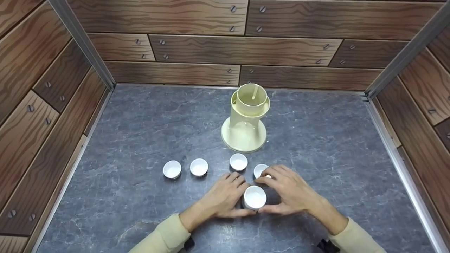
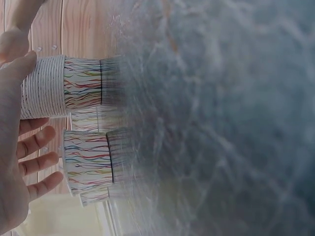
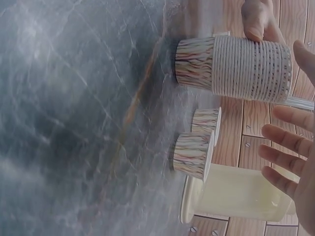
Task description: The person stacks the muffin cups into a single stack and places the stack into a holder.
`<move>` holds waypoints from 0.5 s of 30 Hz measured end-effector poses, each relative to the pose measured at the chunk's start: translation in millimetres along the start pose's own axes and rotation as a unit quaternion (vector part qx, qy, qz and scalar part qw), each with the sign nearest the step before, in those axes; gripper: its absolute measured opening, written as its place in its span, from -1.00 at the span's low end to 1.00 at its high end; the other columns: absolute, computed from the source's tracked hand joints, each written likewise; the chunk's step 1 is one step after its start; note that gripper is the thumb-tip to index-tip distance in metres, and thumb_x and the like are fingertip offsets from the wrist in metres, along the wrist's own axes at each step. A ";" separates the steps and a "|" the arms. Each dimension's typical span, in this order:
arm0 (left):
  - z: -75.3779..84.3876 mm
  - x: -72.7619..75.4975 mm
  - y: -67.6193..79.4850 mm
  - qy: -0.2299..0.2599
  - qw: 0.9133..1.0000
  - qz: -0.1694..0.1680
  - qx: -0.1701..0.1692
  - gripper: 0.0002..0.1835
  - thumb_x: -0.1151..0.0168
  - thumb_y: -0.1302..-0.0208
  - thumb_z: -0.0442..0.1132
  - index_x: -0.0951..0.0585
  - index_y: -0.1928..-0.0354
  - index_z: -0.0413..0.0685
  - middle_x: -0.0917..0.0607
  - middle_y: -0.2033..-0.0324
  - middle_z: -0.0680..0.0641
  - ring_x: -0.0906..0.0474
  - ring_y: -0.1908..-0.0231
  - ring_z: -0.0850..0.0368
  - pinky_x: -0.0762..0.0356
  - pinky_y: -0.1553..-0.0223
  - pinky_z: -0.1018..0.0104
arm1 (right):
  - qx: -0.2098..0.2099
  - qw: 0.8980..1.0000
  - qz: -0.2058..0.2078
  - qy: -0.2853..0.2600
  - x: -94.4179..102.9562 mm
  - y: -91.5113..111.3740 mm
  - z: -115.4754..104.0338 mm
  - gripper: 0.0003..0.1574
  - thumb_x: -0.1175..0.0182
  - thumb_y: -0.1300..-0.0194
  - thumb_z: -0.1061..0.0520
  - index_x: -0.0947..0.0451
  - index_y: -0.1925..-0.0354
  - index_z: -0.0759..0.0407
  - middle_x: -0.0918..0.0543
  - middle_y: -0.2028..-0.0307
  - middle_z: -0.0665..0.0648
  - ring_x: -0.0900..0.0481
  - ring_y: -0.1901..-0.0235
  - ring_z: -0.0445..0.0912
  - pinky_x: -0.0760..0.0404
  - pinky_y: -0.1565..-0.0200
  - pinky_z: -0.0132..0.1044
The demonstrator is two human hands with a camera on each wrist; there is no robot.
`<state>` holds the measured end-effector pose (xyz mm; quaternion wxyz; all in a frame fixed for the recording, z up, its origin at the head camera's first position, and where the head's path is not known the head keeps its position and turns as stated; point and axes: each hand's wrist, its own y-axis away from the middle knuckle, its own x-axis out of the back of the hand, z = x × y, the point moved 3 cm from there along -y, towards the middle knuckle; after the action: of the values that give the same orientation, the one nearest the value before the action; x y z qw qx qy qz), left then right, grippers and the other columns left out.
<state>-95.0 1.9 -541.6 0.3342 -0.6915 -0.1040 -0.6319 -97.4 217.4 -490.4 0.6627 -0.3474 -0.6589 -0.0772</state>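
A tall stack of nested paper cups (image 1: 255, 197), white with wavy coloured lines, stands upright on the table between the hands. My left hand (image 1: 226, 196) holds it from the left, thumb on the near side and index finger behind; the other fingers spread loosely in the left wrist view. On the right, my right hand (image 1: 290, 191) is close to the stack with fingers relaxed and thumb apart from them, gripping nothing. Its fingers partly cover a single paper cup (image 1: 260, 170) in the head view. Another single cup (image 1: 238, 162) stands just beyond my left fingertips.
Two more paper cups stand to the left, an outer one (image 1: 172, 169) and an inner one (image 1: 199, 167). Behind the cups rises a pale yellow plastic stand (image 1: 244, 135) with a round base and open cylinders on top. Wood-patterned panels (image 1: 197, 51) enclose the marbled table.
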 end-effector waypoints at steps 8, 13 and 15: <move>0.4 0.8 -0.5 0.005 1.000 -0.004 0.000 -0.24 -0.12 -0.21 0.63 -0.63 -0.03 0.15 -0.67 0.11 0.11 -0.57 -0.01 0.14 -0.53 0.00 0.24 | 0.012 1.000 0.004 0.009 8.1 -0.6 7.5 -0.05 -0.40 -0.03 -0.62 -0.64 -0.16 -0.05 -0.66 0.03 -0.04 -0.63 0.01 -0.10 -0.61 -0.13 -0.14; -0.1 -0.1 -0.5 0.002 1.000 -0.005 -0.001 -0.25 -0.11 -0.21 0.63 -0.63 -0.02 0.16 -0.67 0.11 0.11 -0.56 -0.01 0.14 -0.52 0.00 0.24 | 0.019 1.000 0.003 0.018 12.2 -0.7 12.2 -0.03 -0.37 -0.06 -0.63 -0.63 -0.18 -0.03 -0.68 0.00 0.00 -0.64 -0.02 -0.07 -0.64 -0.11 -0.11; -0.1 -0.5 -0.4 0.004 1.000 -0.002 -0.002 -0.25 -0.12 -0.21 0.63 -0.63 -0.01 0.16 -0.67 0.11 0.10 -0.57 -0.01 0.14 -0.53 0.01 0.24 | 0.018 1.000 0.000 0.022 13.3 -1.0 14.3 -0.03 -0.34 -0.09 -0.63 -0.63 -0.19 -0.02 -0.68 0.00 0.00 -0.64 -0.02 -0.06 -0.64 -0.10 -0.10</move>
<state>-95.4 2.3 -542.0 0.3319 -0.6895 -0.1031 -0.6355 -108.1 229.4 -479.2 0.6830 -0.3339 -0.6456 -0.0726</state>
